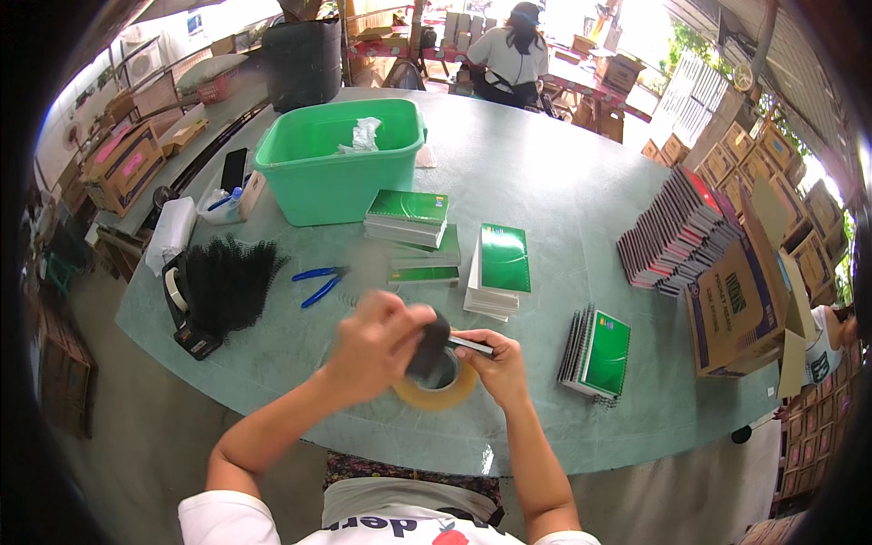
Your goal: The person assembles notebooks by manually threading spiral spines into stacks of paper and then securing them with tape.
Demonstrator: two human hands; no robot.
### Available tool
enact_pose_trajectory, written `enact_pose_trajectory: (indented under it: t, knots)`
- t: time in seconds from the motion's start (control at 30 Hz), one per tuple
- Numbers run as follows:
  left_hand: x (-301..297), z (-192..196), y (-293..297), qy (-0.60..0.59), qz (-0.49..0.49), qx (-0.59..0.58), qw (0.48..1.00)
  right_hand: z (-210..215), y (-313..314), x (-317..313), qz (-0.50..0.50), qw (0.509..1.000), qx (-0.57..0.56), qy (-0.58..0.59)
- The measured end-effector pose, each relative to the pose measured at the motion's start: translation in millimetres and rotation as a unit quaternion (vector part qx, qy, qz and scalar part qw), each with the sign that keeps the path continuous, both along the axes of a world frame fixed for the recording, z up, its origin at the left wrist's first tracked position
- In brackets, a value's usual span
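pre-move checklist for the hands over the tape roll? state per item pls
1. Left hand gripping the dark object: ok.
2. Right hand pinching the thin dark strip: ok.
3. Tape roll flat on the table, under the hands: ok.
4. Blue pliers within reach, lying apart from the hands: ok.
5. What the dark object is, and whether it joins the strip: cannot tell, motion blur.
6. Spiral notebooks clear of the right hand: ok.
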State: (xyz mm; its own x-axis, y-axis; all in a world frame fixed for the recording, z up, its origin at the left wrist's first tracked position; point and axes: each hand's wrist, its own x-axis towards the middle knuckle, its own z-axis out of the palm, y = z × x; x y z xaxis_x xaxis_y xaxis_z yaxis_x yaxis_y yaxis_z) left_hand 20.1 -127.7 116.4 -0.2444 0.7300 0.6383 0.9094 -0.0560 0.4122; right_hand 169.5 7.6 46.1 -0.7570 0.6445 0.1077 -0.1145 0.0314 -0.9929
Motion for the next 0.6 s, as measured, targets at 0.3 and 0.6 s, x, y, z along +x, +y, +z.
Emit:
enact_pose_trajectory:
  t: [0.3,0.6]
  knots:
    - [2.6,19.1,12.8,-0.052,0.023,0.111,0.992,-1.9,1.4,1.3,-0.029,0.993,-0.108,0.033]
    - [10.4,10.1,12.1,-0.009,-0.011,0.017,1.0,-14.9,-0.6,-1.2,-0.007,0.999,-0.044,0.003]
